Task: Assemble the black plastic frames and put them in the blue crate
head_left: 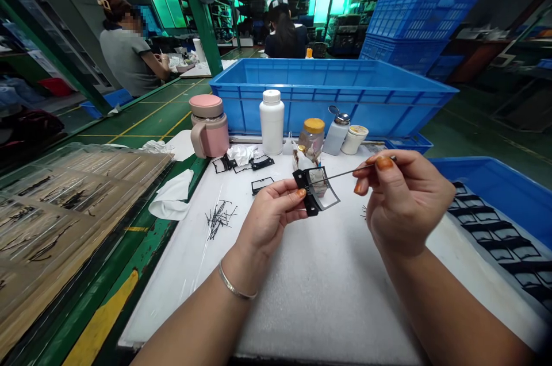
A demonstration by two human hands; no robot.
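Between the thumb and fingers of my left hand [276, 208] is a small black plastic frame [311, 196] with a clear window, held up above the white work surface [319, 285]. My right hand [401, 199] pinches a thin dark metal rod [345, 173]. Its far end reaches over the frame near the frame's black bar; whether it touches cannot be made out. On the surface left of my left hand lies a loose pile of short black strips [219, 218]. Behind it another black frame [261, 184] rests flat, with more black frames [223, 164] farther back.
A pink mug [211, 133], a white bottle [271, 124], a yellow-lidded jar [312, 135] and a pump bottle [337, 135] line the back, before a large blue crate [345, 101]. Rows of black frames [500, 234] lie at right. A cardboard tray [86, 205] is at left. Two people sit beyond.
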